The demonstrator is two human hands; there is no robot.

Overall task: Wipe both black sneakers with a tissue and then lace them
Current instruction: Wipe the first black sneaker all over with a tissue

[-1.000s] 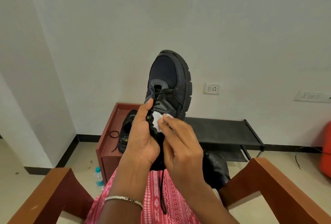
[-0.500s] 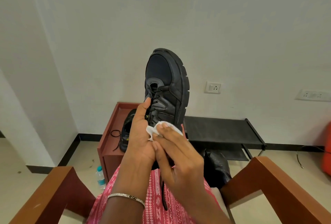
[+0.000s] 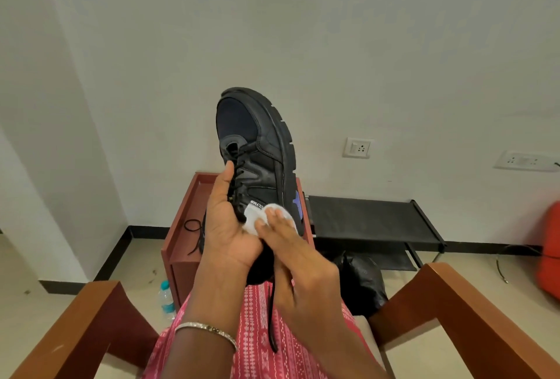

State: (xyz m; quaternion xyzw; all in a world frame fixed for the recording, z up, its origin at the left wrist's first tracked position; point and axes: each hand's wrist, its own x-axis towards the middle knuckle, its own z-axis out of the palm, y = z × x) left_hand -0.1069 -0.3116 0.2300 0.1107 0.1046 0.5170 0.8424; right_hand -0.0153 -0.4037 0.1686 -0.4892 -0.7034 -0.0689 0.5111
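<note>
Head view: person seated in a wooden armchair. The sneaker (image 3: 260, 148) is held up in the air over the lap, toe up, sole to the right. Left hand (image 3: 225, 227) wraps the heel end from the lace side, thumb lying up along the eyelets, a firm grip. Right hand (image 3: 297, 260) has its fingers laid flat, pressing the tissue (image 3: 251, 221) onto the side panel by the logo, not curled round it. One lace end (image 3: 272, 318) dangles down onto the lap. A loose lace (image 3: 194, 230) lies on the red side table (image 3: 178, 245), well apart.

Handling, my guess: the shoe looks light enough for one hand. The sole is stiff and the upper soft, so it will give under pressure; the heel or collar is the sound place to hold. The smooth panels may be slick. The tissue is thin and limp and likely to tear on the sole lugs or eyelets, so flat pads beat a pinch. The dangling lace could snag.
</note>
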